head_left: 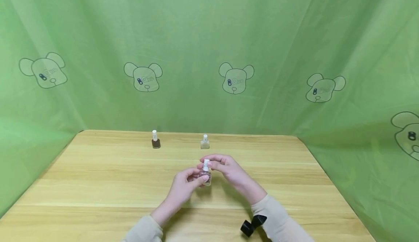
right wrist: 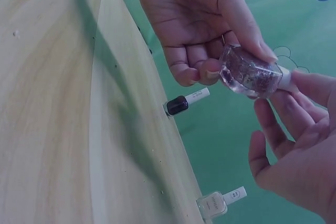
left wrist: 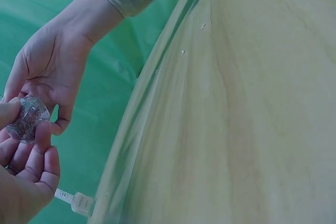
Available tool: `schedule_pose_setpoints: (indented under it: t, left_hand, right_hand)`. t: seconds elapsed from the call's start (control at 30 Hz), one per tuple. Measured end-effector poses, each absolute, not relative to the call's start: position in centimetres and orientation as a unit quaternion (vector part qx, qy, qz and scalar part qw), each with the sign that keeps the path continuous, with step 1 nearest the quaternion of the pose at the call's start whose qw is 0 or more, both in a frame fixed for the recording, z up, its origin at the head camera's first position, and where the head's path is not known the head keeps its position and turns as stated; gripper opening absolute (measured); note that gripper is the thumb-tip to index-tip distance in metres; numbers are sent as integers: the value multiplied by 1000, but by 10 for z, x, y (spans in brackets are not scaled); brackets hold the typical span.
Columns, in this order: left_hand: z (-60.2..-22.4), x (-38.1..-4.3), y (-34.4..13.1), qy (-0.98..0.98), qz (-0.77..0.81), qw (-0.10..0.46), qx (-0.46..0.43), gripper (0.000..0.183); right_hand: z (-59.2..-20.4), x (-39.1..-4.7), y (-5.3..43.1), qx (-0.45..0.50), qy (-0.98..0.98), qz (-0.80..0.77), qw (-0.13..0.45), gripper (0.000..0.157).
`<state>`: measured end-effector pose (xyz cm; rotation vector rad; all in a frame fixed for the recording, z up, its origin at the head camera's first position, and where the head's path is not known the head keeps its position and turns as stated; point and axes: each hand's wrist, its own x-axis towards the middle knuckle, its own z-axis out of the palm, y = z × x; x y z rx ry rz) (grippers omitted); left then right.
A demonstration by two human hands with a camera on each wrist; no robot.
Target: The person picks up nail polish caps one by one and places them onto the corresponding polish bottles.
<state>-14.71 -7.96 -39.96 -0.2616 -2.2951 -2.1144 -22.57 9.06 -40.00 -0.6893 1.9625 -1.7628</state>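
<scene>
A nail polish bottle with glittery purplish contents (head_left: pixel 207 180) and a white cap is held up over the front middle of the table. My left hand (head_left: pixel 182 188) pinches its glass body between thumb and fingers. At the top, the thumb and fingers of my right hand (head_left: pixel 233 171) grip the white cap (right wrist: pixel 285 80). Clear glass and glitter of the bottle (right wrist: pixel 247 72) show in the right wrist view, where the cap is partly covered by fingers. From the left wrist, the bottle's base (left wrist: pixel 30 119) faces the camera and hides the cap.
Toward the back of the wooden table (head_left: pixel 98 183) stand two more nail polish bottles, a dark one (head_left: pixel 155 142) at left and a clear or pale one (head_left: pixel 204 144) near the middle. Green cloth (head_left: pixel 183 23) with printed bear heads surrounds the table. A black device (head_left: pixel 252 225) is strapped at the right sleeve.
</scene>
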Motion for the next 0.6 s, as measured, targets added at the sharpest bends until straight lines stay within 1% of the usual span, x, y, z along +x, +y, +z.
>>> schedule_pose_setpoints:
  t: [0.2,0.33,0.47,0.6]
  left_hand:
    - [-400,-146,-78,-747,-661,12,-69,28]
    - [-398,-144,-77,-765,-640,23,-64,27]
    - [-395,-141,-76,-785,-616,35,-62,27]
    - [-414,-151,-76,-787,-612,39,-64,29]
  right_hand:
    - [-398,-223,87,-232,728,-622,171,36]
    - [-398,-219,84,-192,750,-618,139,35]
    - [-393,-213,80,-151,758,-625,111,26]
    - [-382,-204,76,-125,764,-626,90,18]
